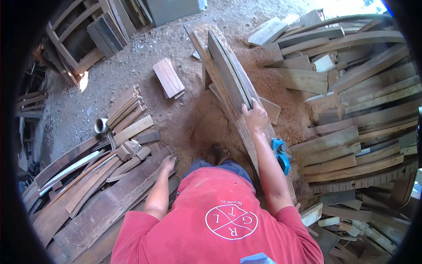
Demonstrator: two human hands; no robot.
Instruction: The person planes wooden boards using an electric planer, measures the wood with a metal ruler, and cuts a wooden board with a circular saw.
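My right hand (255,118) is closed around the near end of a pair of dark narrow boards (228,72). The boards stand on edge, side by side, along a long wooden bench plank (203,42). To the left, my left hand (168,163) hangs loosely open beside a wide weathered plank (105,207), with nothing visible in it; whether it touches the plank I cannot tell. A teal power tool (280,156) sits on the bench plank beside my right forearm.
Stacked curved timbers (365,53) and offcuts fill the right side. A short stack of reddish boards (169,78) lies on the dusty ground ahead. Small sticks (127,110) and a white cup-like container (101,126) are at left. Sawdust (292,101) is heaped beside the bench. Wooden frames (74,39) stand upper left.
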